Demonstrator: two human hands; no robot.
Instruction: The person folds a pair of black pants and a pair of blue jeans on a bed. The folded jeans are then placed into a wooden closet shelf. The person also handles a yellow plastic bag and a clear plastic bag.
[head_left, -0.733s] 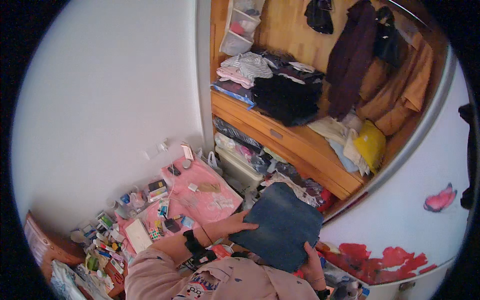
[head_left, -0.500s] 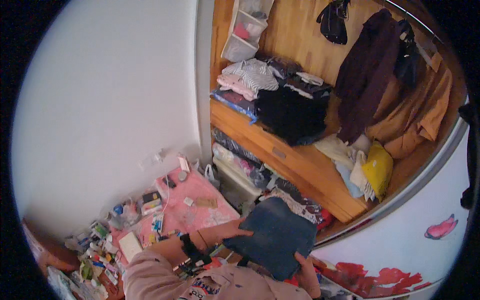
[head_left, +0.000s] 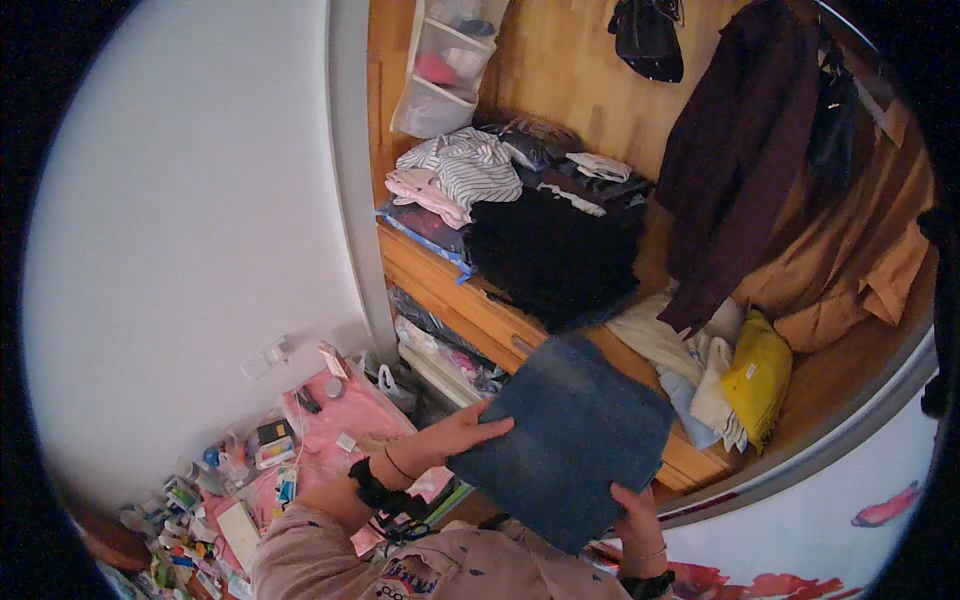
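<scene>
Folded dark-blue cloth [head_left: 570,440] is held up before the wooden drawer [head_left: 465,300], hiding part of its front. Nearly square, slightly longer one way; long axis slants lower left to upper right, across the drawer's length, not along it. One corner points up at the drawer, the opposite one down, away from it, near the pink jacket [head_left: 480,562]. Left hand [head_left: 465,435] pinches the left edge, thumb on top; right hand [head_left: 637,518] pinches the lower-right edge, one digit on top. Hands well apart; other fingers hidden, can't tell if spread. Upper-right edge and both end corners are unheld. Black clothes [head_left: 555,250] sit above the drawer, close past the top corner in view; depth gap can't be judged. Yellow bundle [head_left: 758,382] is above the drawer's right end. Pink table [head_left: 325,418] is left of the drawer, apart from the cloth.
</scene>
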